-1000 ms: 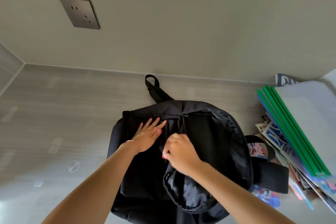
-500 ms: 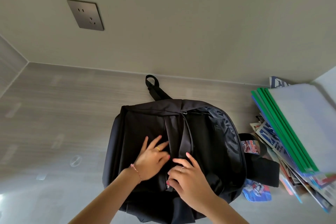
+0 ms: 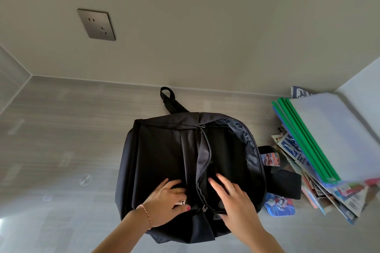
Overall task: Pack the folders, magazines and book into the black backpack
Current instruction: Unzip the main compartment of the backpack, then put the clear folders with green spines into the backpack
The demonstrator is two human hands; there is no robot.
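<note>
While the black backpack (image 3: pixel 185 170) lies mid-desk, unzipped, the left hand (image 3: pixel 164 203) pinches a zipper pull and the right hand (image 3: pixel 232 197) spreads flat-fingered, so opening seems in hand; next, fetch the folders (image 3: pixel 320 135) from the desk's right edge.

We see a dark metal wall socket (image 3: pixel 96 24) on the plain wall (image 3: pixel 205 26), up at about eleven o'clock. Below the wall lies a grey surface (image 3: pixel 61 129) with wood-like stripes. On it, at about eight o'clock, we see a small clear round thing (image 3: pixel 85 179), and near it, lower left, a little clear square piece (image 3: pixel 46 198). A bright shine shows at the far left edge.
</note>
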